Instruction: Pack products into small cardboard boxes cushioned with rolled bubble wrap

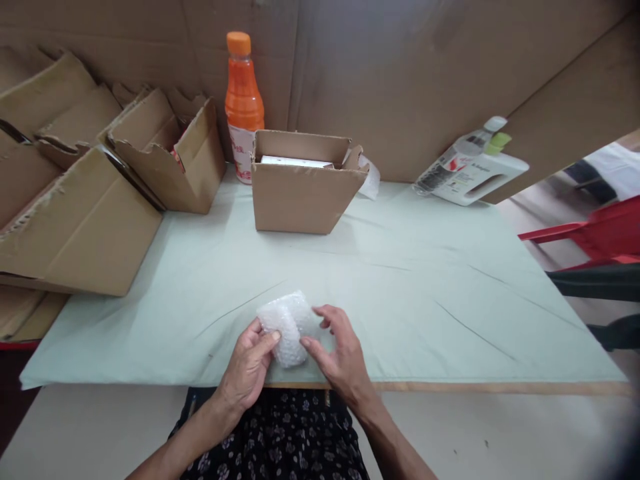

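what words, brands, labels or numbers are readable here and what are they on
No text is clear enough to quote.
Orange bottle: red lettering on its pale label, too blurred to read.
White jug: small dark print, too small to read.
Clear bottle: red marking on it, too blurred to read.
Bubble-wrapped packet in the left hand: no lettering can be made out.

- Cardboard wall [400, 87] is standing behind the table [500, 387] (pale green cloth [425, 280] is covering it).
- Red chair [613, 227] is standing at right.
- Pale floor [440, 427] is showing below.
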Demonstrator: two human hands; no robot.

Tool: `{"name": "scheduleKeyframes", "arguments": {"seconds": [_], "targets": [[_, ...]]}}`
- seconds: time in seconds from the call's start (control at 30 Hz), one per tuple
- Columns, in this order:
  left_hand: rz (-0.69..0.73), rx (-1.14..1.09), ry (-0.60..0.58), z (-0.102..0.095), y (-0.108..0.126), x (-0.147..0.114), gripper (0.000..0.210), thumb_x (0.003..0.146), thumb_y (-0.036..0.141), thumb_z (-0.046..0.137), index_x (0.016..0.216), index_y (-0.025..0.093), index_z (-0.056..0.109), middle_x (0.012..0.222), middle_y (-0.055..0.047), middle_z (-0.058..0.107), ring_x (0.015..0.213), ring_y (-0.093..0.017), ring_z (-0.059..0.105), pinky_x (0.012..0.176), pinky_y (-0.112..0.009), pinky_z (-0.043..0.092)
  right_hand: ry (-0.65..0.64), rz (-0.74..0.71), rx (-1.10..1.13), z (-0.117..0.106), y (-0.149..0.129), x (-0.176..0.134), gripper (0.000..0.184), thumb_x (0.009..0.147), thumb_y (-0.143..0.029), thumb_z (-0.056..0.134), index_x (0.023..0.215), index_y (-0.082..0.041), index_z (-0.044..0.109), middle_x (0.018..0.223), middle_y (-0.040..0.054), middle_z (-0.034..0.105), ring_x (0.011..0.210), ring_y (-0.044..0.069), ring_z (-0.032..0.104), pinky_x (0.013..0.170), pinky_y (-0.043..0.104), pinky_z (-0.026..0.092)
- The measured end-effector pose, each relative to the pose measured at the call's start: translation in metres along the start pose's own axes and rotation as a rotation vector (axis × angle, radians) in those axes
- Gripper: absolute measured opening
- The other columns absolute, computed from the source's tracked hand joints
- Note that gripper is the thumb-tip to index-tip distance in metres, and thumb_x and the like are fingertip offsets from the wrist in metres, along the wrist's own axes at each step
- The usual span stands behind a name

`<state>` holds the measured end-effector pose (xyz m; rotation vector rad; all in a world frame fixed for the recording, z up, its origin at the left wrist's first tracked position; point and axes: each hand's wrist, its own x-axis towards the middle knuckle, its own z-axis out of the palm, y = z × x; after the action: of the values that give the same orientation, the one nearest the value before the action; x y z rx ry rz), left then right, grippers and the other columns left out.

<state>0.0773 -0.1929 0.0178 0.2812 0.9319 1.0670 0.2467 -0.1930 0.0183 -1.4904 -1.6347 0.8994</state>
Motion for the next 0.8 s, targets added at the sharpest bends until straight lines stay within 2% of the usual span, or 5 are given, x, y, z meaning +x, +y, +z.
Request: {"name": "scheduleKeyframes", "arguments": {"seconds": [0.13, 0.33, 0.6, 0.7, 0.8], "targets": [[0.02, 0.133, -0.043, -0.002, 0.001, 0.0, 0.05, 0.08, 0.039, 0.077, 0.121, 0.016, 0.064, 0.108, -0.01, 0.074, 0.101, -0.025, 0.069, 0.088, -0.034, 0.053, -0.053, 0.127, 0.193, -0.01, 0.005, 0.02, 0.063, 0.078, -0.053, 0.072, 0.13, -0.02, 0.058, 0.122, 0.0126, 0.065, 0.097, 0.024, 0.063, 0.081, 0.036, 0.054], [0.137, 0.392, -0.128, -0.009, 0.005, 0.007, 0.052, 0.086, 0.037, 0.07, 0.132, 0.018, 0.056, 0.123, -0.009, 0.069, 0.107, -0.023, 0.066, 0.092, -0.031, 0.052, -0.165, 0.253, 0.501, 0.013, 0.001, 0.031, 0.037, 0.083, -0.055, 0.068, 0.087, -0.018, 0.064, 0.075, 0.0008, 0.063, 0.069, 0.015, 0.058, 0.066, 0.027, 0.05], [0.182, 1.037, -0.379, -0.006, 0.029, 0.03, 0.047, 0.084, 0.017, 0.057, 0.131, 0.021, 0.061, 0.105, -0.005, 0.074, 0.09, -0.02, 0.067, 0.082, -0.031, 0.054, -0.33, 0.168, 0.362, -0.016, 0.011, 0.05, 0.029, 0.078, -0.042, 0.074, 0.093, -0.019, 0.065, 0.079, 0.0, 0.063, 0.073, 0.015, 0.057, 0.069, 0.027, 0.047], [0.463, 1.212, -0.358, 0.011, 0.069, 0.046, 0.053, 0.082, 0.025, 0.067, 0.135, 0.024, 0.059, 0.123, -0.009, 0.07, 0.107, -0.026, 0.067, 0.092, -0.038, 0.055, -0.275, 0.136, 0.289, -0.042, 0.009, 0.064, 0.025, 0.083, -0.043, 0.069, 0.082, -0.019, 0.061, 0.073, -0.001, 0.059, 0.069, 0.014, 0.054, 0.064, 0.026, 0.045], [1.033, 1.374, -0.182, 0.045, 0.127, 0.073, 0.05, 0.088, 0.028, 0.063, 0.138, 0.023, 0.055, 0.138, -0.012, 0.062, 0.129, -0.029, 0.056, 0.109, -0.047, 0.046, -0.174, 0.135, 0.274, -0.076, 0.003, 0.083, 0.029, 0.085, -0.047, 0.069, 0.085, -0.019, 0.061, 0.075, 0.0008, 0.062, 0.069, 0.015, 0.057, 0.061, 0.025, 0.047]]}}
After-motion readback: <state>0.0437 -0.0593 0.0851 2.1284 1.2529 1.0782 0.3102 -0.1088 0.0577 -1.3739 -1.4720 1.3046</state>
